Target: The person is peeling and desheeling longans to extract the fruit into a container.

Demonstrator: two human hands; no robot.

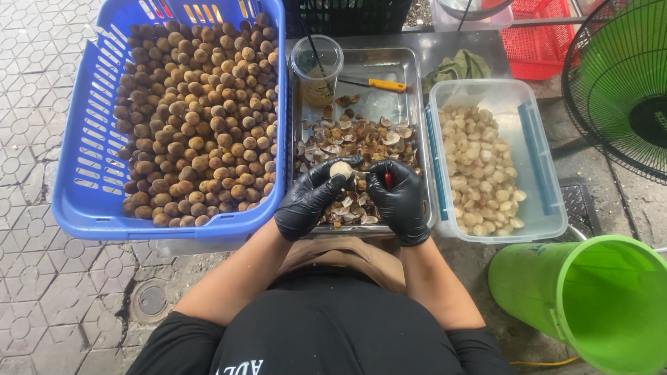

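Observation:
Both my hands wear black gloves and work over a metal tray (411,76) littered with brown shell pieces (347,139). My left hand (309,198) pinches a round pale peeled fruit (340,169) at its fingertips. My right hand (399,198) grips a small red-handled tool (388,180) whose tip points at the fruit. To the left stands a blue basket (83,201) heaped with brown unpeeled fruits (198,118). On the right a clear plastic tub (538,160) holds peeled pale fruits (479,170).
A plastic cup with a straw (317,68) and a yellow-handled knife (381,85) lie at the tray's far end, a green cloth (457,67) beside them. A green bucket (590,298) lies tipped at lower right. A fan (622,83) stands at right, a red crate (538,35) behind.

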